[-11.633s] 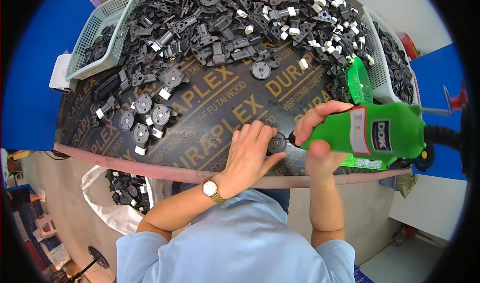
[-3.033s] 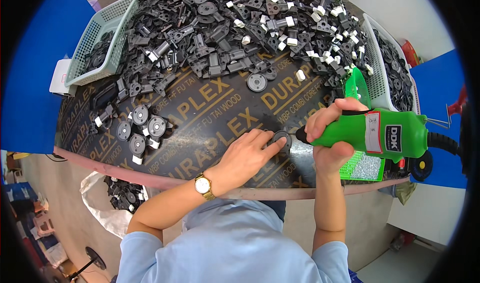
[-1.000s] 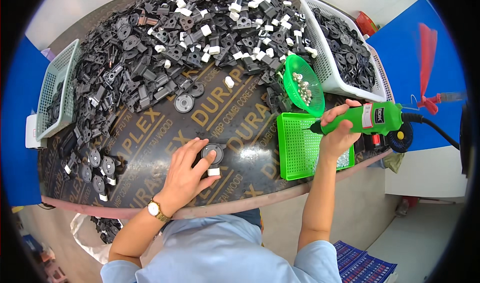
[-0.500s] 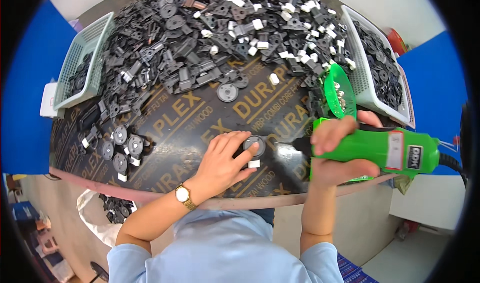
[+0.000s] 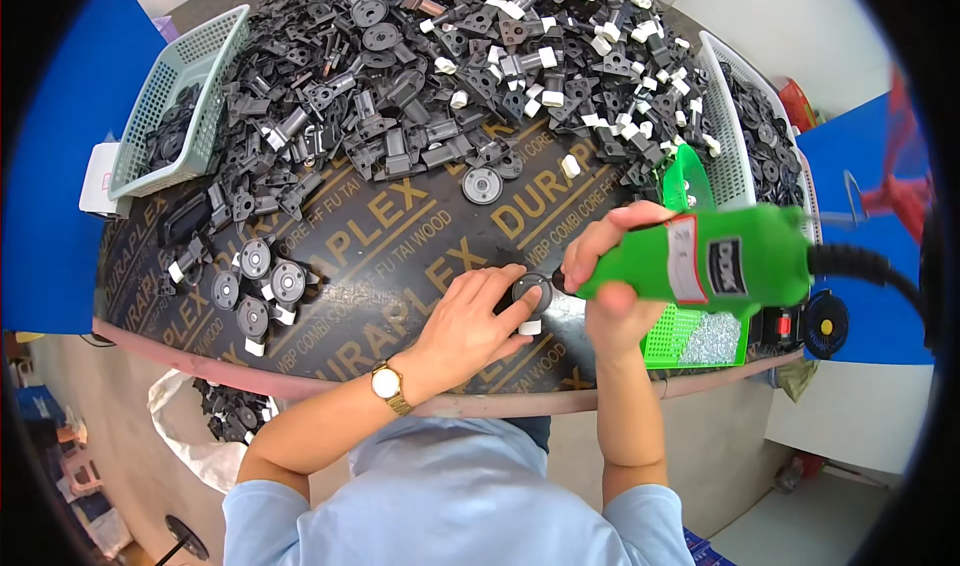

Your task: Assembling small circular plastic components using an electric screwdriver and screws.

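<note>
My left hand (image 5: 465,321) holds a black round disc part (image 5: 532,291) down on the table, with the thumb and fingers around its near side. A small white tab (image 5: 530,327) sticks out below the disc. In my right hand (image 5: 612,281) is a green electric screwdriver (image 5: 765,256), lying almost level and pointing left. Its dark tip end reaches the disc's right edge; the exact contact is too small to make out. Several similar disc assemblies (image 5: 253,316) with white tabs sit in a cluster to the left.
A large heap of black parts and white pieces (image 5: 420,96) covers the back of the table (image 5: 400,256). Pale baskets stand left (image 5: 210,96) and right (image 5: 730,116). A green bowl (image 5: 685,176) and a green tray of small metal pieces (image 5: 655,344) are at the right. One disc (image 5: 482,186) lies before the heap.
My right hand has brought the screwdriver leftward to the disc, uncovering more of the green tray. My left hand still holds the disc part. The whole view has shifted slightly.
</note>
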`<state>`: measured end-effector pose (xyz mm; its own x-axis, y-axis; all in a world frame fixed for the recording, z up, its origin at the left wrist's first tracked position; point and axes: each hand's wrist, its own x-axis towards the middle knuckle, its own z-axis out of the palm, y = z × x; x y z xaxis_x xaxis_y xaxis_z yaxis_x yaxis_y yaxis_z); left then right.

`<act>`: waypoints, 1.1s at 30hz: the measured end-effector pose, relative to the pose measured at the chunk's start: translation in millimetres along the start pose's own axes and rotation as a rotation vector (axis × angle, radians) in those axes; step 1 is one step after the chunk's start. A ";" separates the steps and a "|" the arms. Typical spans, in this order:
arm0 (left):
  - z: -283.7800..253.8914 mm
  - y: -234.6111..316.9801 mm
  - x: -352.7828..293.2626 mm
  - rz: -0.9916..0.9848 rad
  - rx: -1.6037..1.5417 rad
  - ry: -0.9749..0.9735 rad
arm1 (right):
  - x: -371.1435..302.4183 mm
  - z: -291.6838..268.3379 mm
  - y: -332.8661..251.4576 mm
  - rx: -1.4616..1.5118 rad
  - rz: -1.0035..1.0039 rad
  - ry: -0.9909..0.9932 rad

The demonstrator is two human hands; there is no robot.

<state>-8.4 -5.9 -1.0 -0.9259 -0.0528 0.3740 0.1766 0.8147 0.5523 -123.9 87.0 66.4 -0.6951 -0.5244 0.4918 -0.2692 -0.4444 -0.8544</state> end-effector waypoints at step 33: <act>6.6 18.3 3.3 0.122 -0.013 -0.224 | 7.1 -104.8 -44.9 0.065 -0.096 0.245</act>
<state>-10.4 12.6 5.4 -0.9480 0.1763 0.2651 0.2950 0.7995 0.5233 -186.6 179.3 90.7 -0.8112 -0.2891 0.5082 -0.3041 -0.5338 -0.7890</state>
